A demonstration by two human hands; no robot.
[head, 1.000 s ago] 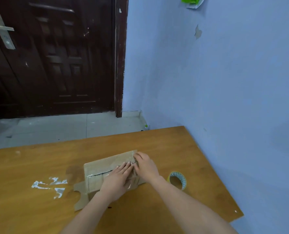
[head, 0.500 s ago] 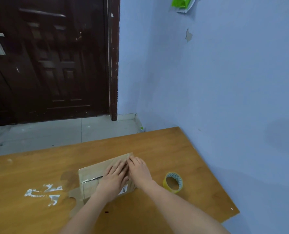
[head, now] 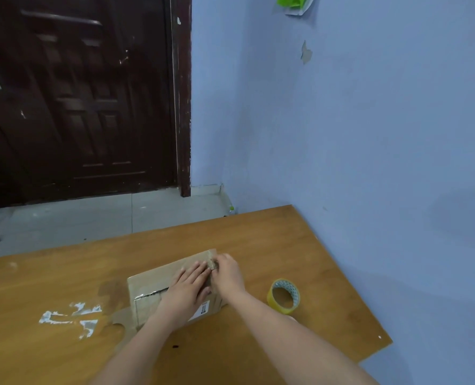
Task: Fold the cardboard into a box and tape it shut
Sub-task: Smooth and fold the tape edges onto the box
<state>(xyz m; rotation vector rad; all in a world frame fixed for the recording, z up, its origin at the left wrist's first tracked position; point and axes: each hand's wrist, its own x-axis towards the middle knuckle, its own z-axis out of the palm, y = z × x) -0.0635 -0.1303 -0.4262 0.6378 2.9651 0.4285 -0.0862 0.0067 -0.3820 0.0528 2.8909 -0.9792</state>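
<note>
The box (head: pixel 158 284) lies low in the middle of the frame on the surface (head: pixel 258 237). The left hand (head: pixel 185 291) presses it with flat, straight fingers; the right hand (head: pixel 228 273) curls at the far corner, apparently pinching tape there. Best to hold the flaps flat and smooth that end firmly. The tape roll (head: pixel 284 295) stands just to the right.

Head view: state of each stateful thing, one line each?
cardboard box: folded up, lying on the table, top seam showing, one flap sticking out at its near-left corner.
left hand: fingers straight, pressing flat on the box top.
right hand: fingers curled at the box's far right edge; what they pinch cannot be told.
tape roll: on the table, right of the box, untouched.
door: closed.
</note>
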